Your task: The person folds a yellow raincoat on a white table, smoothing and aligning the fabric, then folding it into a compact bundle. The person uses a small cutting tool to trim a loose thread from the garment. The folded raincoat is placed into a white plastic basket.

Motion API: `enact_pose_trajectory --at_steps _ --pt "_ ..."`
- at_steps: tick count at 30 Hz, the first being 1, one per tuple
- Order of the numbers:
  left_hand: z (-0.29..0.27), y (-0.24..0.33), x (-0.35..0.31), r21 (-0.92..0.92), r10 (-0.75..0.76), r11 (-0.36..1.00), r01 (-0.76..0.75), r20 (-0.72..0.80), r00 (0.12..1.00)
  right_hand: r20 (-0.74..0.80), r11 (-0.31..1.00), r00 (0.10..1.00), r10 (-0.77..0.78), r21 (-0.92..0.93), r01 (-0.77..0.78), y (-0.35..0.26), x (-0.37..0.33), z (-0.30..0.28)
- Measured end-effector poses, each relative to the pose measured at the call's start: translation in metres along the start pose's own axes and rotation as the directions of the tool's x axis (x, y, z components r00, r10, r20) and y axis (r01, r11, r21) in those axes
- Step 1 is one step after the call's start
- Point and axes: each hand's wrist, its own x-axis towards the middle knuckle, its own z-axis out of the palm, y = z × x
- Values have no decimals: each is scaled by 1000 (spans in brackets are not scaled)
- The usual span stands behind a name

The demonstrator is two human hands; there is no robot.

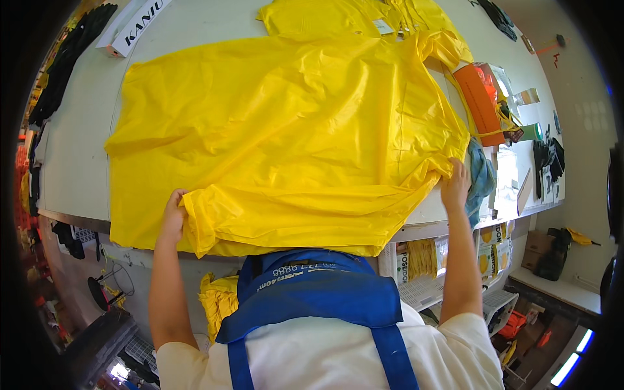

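A large yellow raincoat [279, 117] lies spread over the white table [78, 149], creased and glossy. One sleeve [299, 214] runs along its near side, and the coat's lower edge hangs over the table's front edge. My left hand [173, 216] is closed on the sleeve's cuff end, thumb on top. At the right, my right hand [456, 185] grips bunched yellow fabric near the sleeve's upper end. The fingertips of both hands are partly hidden by the cloth.
More folded yellow garments [325, 16] lie at the far side. Right of the coat are an orange box [480, 104], a blue-grey cloth [480, 172] and small packets. Black items [71, 62] line the far left edge. Shelves with packages [422, 260] sit under the table at right.
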Motion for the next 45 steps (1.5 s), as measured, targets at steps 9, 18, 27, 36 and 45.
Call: enact_pose_trajectory --at_steps 9,18,27,36,45 --pt "7 23 -4 4 -169 985 170 128 977 124 949 992 -7 -311 46 74 59 -34" --pt "11 35 -12 417 -285 879 230 74 956 301 844 934 195 -536 -4 110 40 20" --pt "-123 74 90 696 420 717 -31 -397 816 -111 991 985 -130 -5 130 -46 -5 50" --pt "-229 116 255 759 -18 408 507 -549 836 188 982 981 47 -190 -11 -142 -56 93" --pt "-196 186 354 364 179 931 8 -477 860 -2 968 1000 23 -248 -22 -121 18 86"
